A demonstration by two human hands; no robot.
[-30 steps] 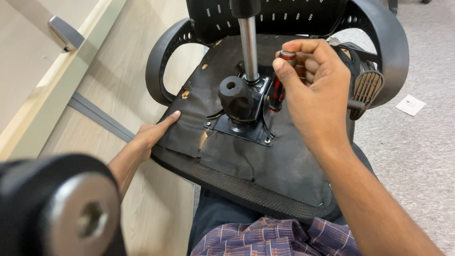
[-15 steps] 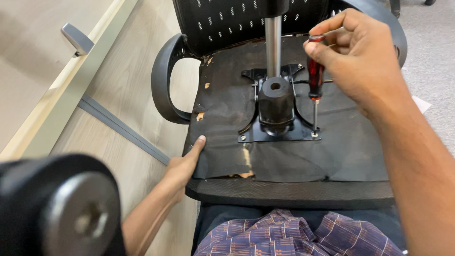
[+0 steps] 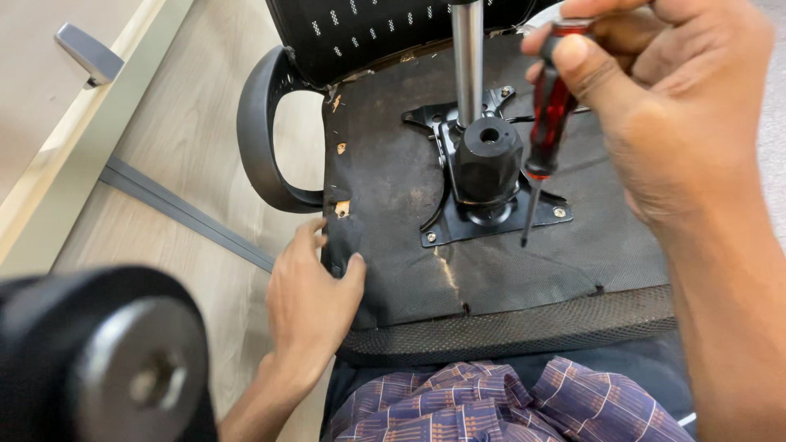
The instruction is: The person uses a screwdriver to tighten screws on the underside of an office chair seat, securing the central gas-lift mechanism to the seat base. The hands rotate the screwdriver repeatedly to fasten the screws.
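We take this for an office: a black mesh-backed swivel chair [image 3: 491, 164] lies overturned across the lap, a pale wood-laminate cabinet [image 3: 49, 106] with a metal handle [image 3: 88, 54] stands at left, and grey carpet [image 3: 774, 106] shows at the right edge.

Left hand [image 3: 307, 307] on seat underside [image 3: 524, 262] edge, screwdriver [image 3: 544, 131] right of mounting plate [image 3: 491, 205]

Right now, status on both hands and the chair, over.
Right hand gripping red screwdriver, tip just off the black mounting plate. Left hand bracing upturned chair seat edge. Chrome post close beside the screwdriver.
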